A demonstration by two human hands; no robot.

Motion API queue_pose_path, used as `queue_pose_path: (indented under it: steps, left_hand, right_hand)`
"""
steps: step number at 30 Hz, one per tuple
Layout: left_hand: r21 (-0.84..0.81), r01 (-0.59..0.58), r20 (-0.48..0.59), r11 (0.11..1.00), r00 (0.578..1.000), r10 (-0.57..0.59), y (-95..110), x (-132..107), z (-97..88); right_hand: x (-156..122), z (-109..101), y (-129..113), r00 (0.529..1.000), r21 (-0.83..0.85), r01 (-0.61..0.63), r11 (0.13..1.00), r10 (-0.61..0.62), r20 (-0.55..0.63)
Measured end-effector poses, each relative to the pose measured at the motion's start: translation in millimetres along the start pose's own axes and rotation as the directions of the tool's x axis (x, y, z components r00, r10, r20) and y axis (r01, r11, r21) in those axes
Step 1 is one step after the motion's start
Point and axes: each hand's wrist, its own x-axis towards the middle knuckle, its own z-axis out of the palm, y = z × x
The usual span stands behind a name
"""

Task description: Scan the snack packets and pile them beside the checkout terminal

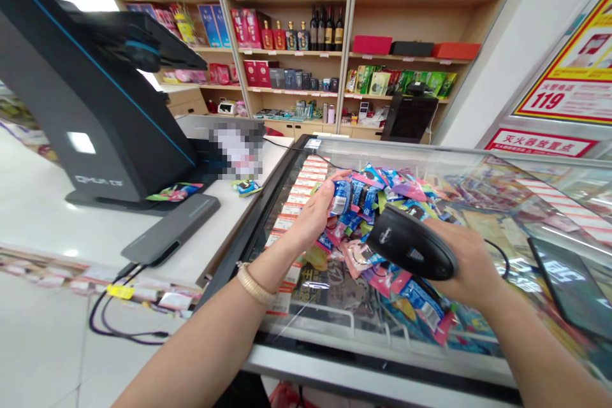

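Note:
My right hand [461, 255] is wrapped round a black handheld barcode scanner [414, 242], its head pointing left over a heap of small snack packets [368, 264]. At the heap's left side my left hand [318, 210] is closed on a blue snack packet [340, 199], whose white barcode faces up toward me. The scanner's head sits a little to the right of that packet, apart from it. The pile, in blue, pink and green wrappers, lies on the glass counter top [306, 331]. Part of it is hidden behind the scanner and my right hand.
On the left, a black checkout terminal [109, 102] stands on a white counter [38, 204] with a grey box-like device [172, 229] and cables. A dark tablet-like device [574, 284] lies on the glass at right. Shelves of boxes and bottles [327, 29] fill the back.

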Motion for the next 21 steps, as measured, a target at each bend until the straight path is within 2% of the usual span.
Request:
queue_pose_path:
  steps: [2, 4, 6, 8, 10, 12, 15, 18, 21]
  left_hand:
    - [0.062, -0.042, -0.016, 0.997, 0.999, 0.043, 1, 0, -0.2]
    - [0.176, -0.16, -0.048, 0.971, 0.984, 0.17, 0, -1, -1.1]
    - [0.316, -0.293, -0.064, 0.902, 0.942, 0.329, -2, -2, -2.2]
    - [0.442, -0.401, -0.018, 0.802, 0.89, 0.455, -4, -5, -2.5]
    - [0.54, -0.48, 0.093, 0.691, 0.851, 0.518, -6, -7, -1.6]
    - [0.622, -0.538, 0.251, 0.569, 0.825, 0.507, -6, -10, 1.0]
    - [0.721, -0.58, 0.434, 0.379, 0.804, 0.406, -6, -12, 7.5]
    - [0.816, -0.533, 0.447, 0.222, 0.826, 0.343, -10, -13, 15.9]
    - [0.87, -0.472, 0.417, 0.141, 0.858, 0.3, -14, -13, 21.2]
  right_hand:
    - [2, 0, 0, 1.0, -0.014, 0.015, 1.0, -0.016, -0.027]
    - [3, 0, 1, 0.997, -0.039, 0.039, 0.998, -0.041, -0.07]
    - [3, -2, 6, 0.989, -0.087, 0.056, 0.995, -0.067, -0.133]
    - [0, -6, 15, 0.971, -0.157, 0.039, 0.987, -0.074, -0.228]
    - [-6, -10, 26, 0.941, -0.229, -0.035, 0.973, -0.045, -0.335]
    - [-11, -13, 37, 0.909, -0.271, -0.148, 0.951, 0.023, -0.416]
    - [-17, -11, 48, 0.88, -0.276, -0.248, 0.929, 0.096, -0.466]
    - [-17, -3, 52, 0.878, -0.285, -0.258, 0.923, 0.102, -0.467]
    - [-16, 5, 53, 0.899, -0.295, -0.241, 0.925, 0.097, -0.428]
